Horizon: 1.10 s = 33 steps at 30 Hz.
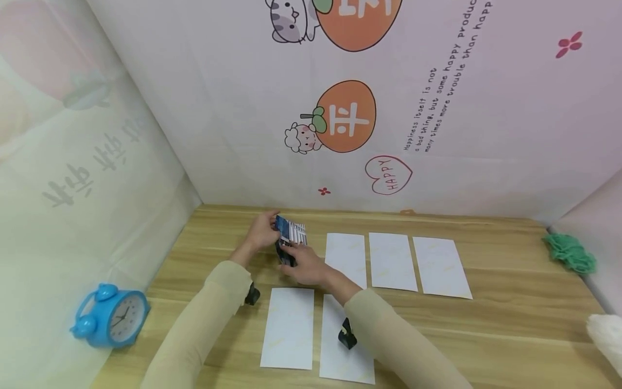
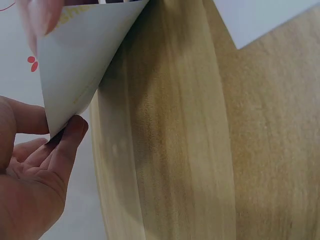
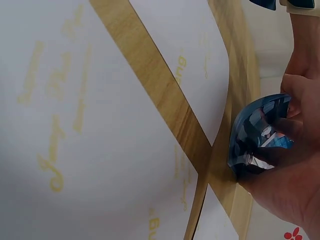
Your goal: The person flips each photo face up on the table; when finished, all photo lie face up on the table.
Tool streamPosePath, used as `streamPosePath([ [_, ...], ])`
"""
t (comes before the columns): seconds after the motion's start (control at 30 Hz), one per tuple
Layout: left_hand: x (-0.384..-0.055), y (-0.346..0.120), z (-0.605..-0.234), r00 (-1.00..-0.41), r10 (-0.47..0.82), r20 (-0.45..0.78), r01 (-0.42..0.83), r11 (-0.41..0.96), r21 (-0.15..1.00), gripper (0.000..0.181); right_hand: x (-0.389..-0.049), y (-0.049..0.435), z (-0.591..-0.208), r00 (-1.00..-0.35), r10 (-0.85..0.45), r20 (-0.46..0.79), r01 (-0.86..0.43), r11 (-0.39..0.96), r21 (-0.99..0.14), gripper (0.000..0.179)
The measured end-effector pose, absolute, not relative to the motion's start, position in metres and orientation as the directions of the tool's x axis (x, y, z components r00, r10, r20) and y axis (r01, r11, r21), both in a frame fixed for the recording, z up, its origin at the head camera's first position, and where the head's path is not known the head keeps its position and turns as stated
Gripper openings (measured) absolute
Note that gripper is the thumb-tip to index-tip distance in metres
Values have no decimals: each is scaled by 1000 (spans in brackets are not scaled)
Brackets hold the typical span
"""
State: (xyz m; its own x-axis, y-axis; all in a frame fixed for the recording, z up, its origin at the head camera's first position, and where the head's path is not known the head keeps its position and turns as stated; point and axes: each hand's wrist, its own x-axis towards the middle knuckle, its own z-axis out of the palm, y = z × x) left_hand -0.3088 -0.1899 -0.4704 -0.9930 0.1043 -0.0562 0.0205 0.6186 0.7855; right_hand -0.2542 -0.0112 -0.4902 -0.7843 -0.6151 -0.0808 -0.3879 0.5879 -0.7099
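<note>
A glossy photo print [image 1: 297, 232] with a dark blue picture side is held between both hands near the back of the wooden table. My left hand [image 1: 261, 233] pinches one corner, with thumb and fingers on either side of it in the left wrist view. There the print's white back [image 2: 82, 55] shows faint yellow lettering. My right hand [image 1: 306, 263] grips the other end, its fingers lying over the picture in the right wrist view, where the print [image 3: 257, 130] bends into a curve. The picture's details are mostly hidden by the fingers.
White sheets lie in two rows: three at the back, including one sheet [image 1: 392, 261], and two in front, including another sheet [image 1: 289, 328]. A blue alarm clock [image 1: 114, 316] stands at left. A green mesh puff [image 1: 569, 253] and a white fluffy thing [image 1: 606, 336] are at right.
</note>
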Motion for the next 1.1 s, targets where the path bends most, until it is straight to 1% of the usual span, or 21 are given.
streamPosePath([
  [0.27, -312, -187, -475, -994, 102, -29, 51, 706, 706, 80, -253, -10, -489, -788, -603, -122, -397, 650, -648, 56],
  [0.4, -313, -185, -477, -994, 107, -13, 68, 716, 695, 82, -252, -8, -488, -789, -604, -109, -410, 651, -639, 52],
  [0.57, -311, -185, -484, -990, 141, 14, 118, 767, 631, 82, -250, -8, -488, -781, -613, -123, -425, 665, -614, 47],
  [0.73, -308, -191, -491, -976, 215, 34, 197, 803, 563, 73, -249, -8, -490, -776, -616, -134, -437, 679, -590, 46],
  [0.83, -306, -198, -495, -966, 255, 42, 245, 851, 464, 66, -249, -8, -491, -768, -625, -140, -461, 690, -558, 47],
  [0.97, -304, -205, -499, -965, 263, 20, 253, 902, 350, 60, -248, -8, -491, -758, -632, -163, -478, 707, -521, 49],
  [1.1, -302, -206, -499, -969, 247, -11, 232, 924, 305, 56, -248, -8, -491, -759, -629, -169, -483, 717, -502, 49],
])
